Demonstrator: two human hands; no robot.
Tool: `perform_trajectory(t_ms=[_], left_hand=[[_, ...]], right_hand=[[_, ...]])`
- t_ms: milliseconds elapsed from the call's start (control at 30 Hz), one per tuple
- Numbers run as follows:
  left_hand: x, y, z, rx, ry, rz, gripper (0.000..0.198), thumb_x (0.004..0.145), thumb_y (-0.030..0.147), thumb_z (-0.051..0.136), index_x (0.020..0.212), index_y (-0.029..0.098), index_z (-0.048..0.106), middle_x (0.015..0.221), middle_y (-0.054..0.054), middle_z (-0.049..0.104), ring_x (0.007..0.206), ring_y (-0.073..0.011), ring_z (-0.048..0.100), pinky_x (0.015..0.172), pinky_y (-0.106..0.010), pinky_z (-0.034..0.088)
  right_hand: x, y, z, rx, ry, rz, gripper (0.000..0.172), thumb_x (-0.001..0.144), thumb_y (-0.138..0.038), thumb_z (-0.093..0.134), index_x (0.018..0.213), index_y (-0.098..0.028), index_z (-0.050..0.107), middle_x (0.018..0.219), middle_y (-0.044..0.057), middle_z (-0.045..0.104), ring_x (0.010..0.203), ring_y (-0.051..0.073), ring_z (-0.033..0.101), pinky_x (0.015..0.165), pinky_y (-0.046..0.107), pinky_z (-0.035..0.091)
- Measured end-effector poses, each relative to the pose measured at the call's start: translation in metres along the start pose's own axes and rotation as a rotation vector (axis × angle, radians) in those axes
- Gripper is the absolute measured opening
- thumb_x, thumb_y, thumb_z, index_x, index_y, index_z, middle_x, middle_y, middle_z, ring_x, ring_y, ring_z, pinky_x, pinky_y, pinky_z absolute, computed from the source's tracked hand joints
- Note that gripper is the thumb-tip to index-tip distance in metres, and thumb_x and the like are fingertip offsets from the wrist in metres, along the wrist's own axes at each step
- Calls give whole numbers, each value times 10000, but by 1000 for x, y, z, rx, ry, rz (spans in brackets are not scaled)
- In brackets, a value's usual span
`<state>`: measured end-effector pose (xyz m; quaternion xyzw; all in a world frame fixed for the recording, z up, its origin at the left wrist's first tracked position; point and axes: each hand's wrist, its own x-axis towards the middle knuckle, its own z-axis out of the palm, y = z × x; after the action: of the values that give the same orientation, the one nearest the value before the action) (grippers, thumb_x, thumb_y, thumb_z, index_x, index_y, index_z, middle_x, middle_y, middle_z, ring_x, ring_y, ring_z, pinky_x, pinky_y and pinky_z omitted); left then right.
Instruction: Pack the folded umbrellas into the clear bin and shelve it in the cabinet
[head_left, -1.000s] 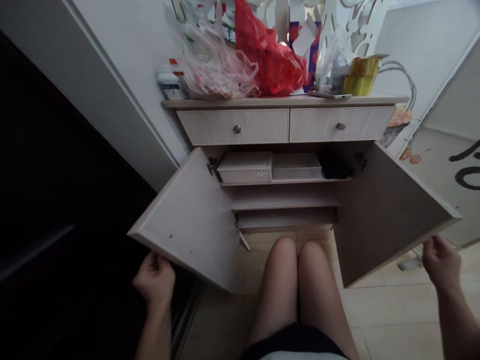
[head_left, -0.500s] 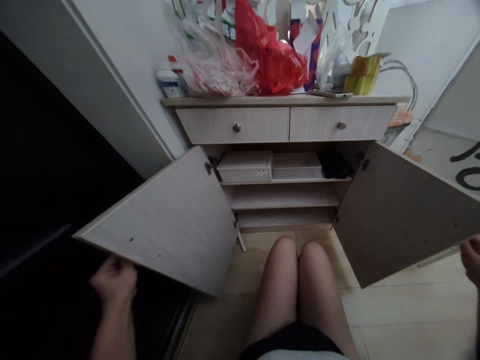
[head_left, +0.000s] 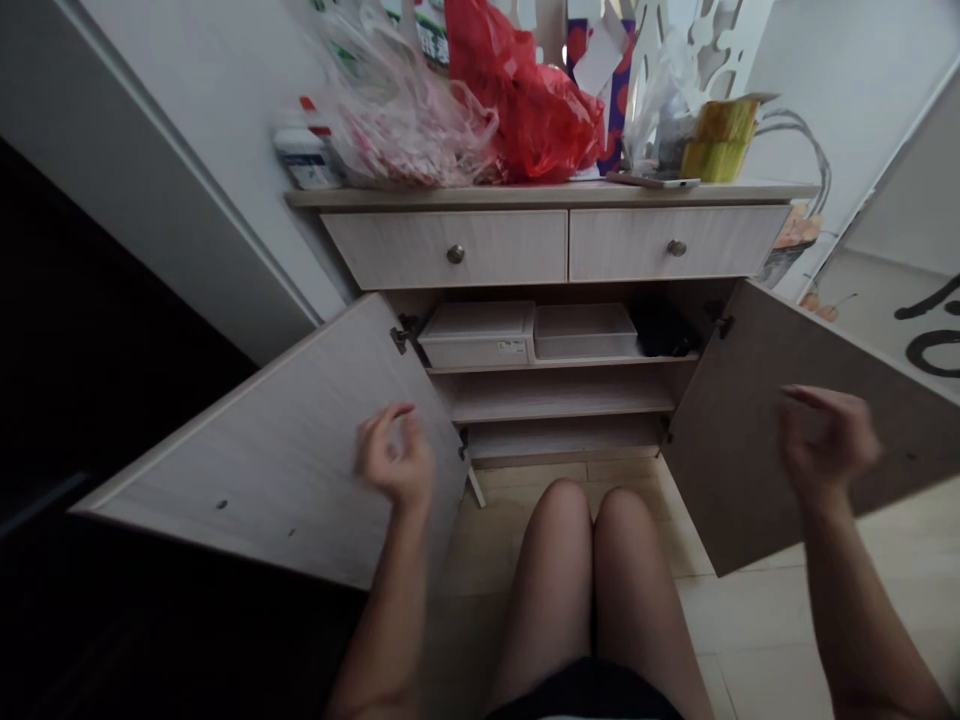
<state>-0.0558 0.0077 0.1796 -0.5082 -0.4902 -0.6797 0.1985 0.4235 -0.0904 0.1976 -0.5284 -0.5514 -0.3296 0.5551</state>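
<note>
A pale wooden cabinet (head_left: pixel 555 195) stands in front of me with both lower doors swung wide. My left hand (head_left: pixel 395 462) hangs in the air in front of the left door (head_left: pixel 277 450), fingers loosely curled and apart, holding nothing. My right hand (head_left: pixel 829 440) floats in front of the right door (head_left: pixel 757 440), fingers also loosely curled and empty. Neither hand touches a door. On the top inner shelf sit two shallow white boxes (head_left: pixel 476 335) (head_left: pixel 585 330) and a dark object (head_left: pixel 664 330). The lower shelves (head_left: pixel 562 405) are bare. My knees (head_left: pixel 592 510) are between the doors.
Two closed drawers with round knobs (head_left: pixel 454 254) (head_left: pixel 676 247) sit above the opening. The cabinet top carries a red plastic bag (head_left: pixel 532 110), a pink-printed bag (head_left: pixel 405 120), a yellow package (head_left: pixel 716 140) and a phone (head_left: pixel 652 181). A dark doorway (head_left: pixel 90 420) lies left; the floor is tiled.
Both doors swung further open. My hands let go of the door edges and rose inward, now hovering in front of the doors.
</note>
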Motion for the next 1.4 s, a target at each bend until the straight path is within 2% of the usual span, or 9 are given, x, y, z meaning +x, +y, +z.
perform_trajectory(t_ms=[67, 167, 267, 400, 567, 833, 1067, 1233, 1400], left_hand=[[4, 10, 61, -89, -321, 82, 320, 922, 445, 536, 966, 165, 684, 881, -88, 691, 856, -196, 645, 830, -357, 507], [10, 14, 146, -67, -722, 257, 243, 955, 311, 508, 986, 166, 700, 963, -104, 707, 936, -206, 637, 868, -353, 490], [11, 17, 208, 105, -1039, 456, 200, 922, 210, 544, 998, 130, 710, 988, -145, 708, 993, -247, 607, 910, -391, 453], [7, 24, 250, 315, -1223, 654, 234, 901, 112, 498, 970, 83, 720, 1007, -189, 698, 1050, -277, 572, 975, -425, 380], [2, 21, 272, 422, -1275, 655, 302, 864, 16, 449, 934, 66, 738, 933, -196, 708, 1024, -250, 586, 944, -391, 373], [0, 9, 276, 384, -1257, 644, 300, 853, 6, 458, 948, 83, 732, 928, -188, 711, 985, -242, 615, 897, -379, 416], [5, 16, 253, 276, -1218, 705, 293, 901, 41, 423, 953, 123, 699, 955, -142, 685, 998, -240, 575, 872, -360, 409], [-6, 23, 202, 169, -1149, 797, 276, 914, 74, 416, 952, 126, 684, 946, -149, 658, 953, -258, 557, 837, -385, 417], [-39, 25, 118, 46, -1079, 884, 281, 924, 95, 417, 1012, 129, 682, 881, -122, 648, 891, -247, 559, 800, -384, 443]], right_hand=[[10, -10, 56, 97, -201, -71, 153, 913, -330, 548, 941, -217, 648, 883, 73, 696, 833, 222, 648, 796, 368, 502], [24, -11, 139, 57, -506, -12, 298, 968, -293, 412, 972, -178, 687, 952, 116, 698, 896, 230, 619, 836, 362, 472], [30, 0, 204, -98, -796, -46, 328, 956, -239, 415, 1081, -134, 700, 1076, 155, 675, 985, 259, 575, 870, 361, 430], [31, 10, 252, -260, -1049, -101, 355, 949, -196, 443, 1223, -112, 654, 1217, 169, 619, 1067, 267, 548, 856, 332, 419], [30, 13, 274, -301, -1143, -70, 345, 962, -168, 443, 1234, -119, 650, 1200, 157, 629, 1057, 238, 581, 832, 287, 424], [29, 19, 283, -354, -1139, -47, 366, 977, -152, 357, 1147, -75, 671, 1123, 191, 642, 907, 210, 620, 726, 276, 417], [32, 20, 246, -332, -1060, -96, 347, 981, -181, 352, 1080, -107, 676, 1061, 158, 648, 853, 203, 589, 640, 282, 346], [18, 12, 188, -278, -1004, -123, 329, 986, -201, 360, 1029, -136, 679, 1015, 130, 641, 848, 201, 575, 643, 278, 342], [-24, -5, 111, -147, -941, -189, 317, 991, -208, 363, 950, -183, 675, 917, 86, 644, 841, 193, 584, 694, 256, 394]])
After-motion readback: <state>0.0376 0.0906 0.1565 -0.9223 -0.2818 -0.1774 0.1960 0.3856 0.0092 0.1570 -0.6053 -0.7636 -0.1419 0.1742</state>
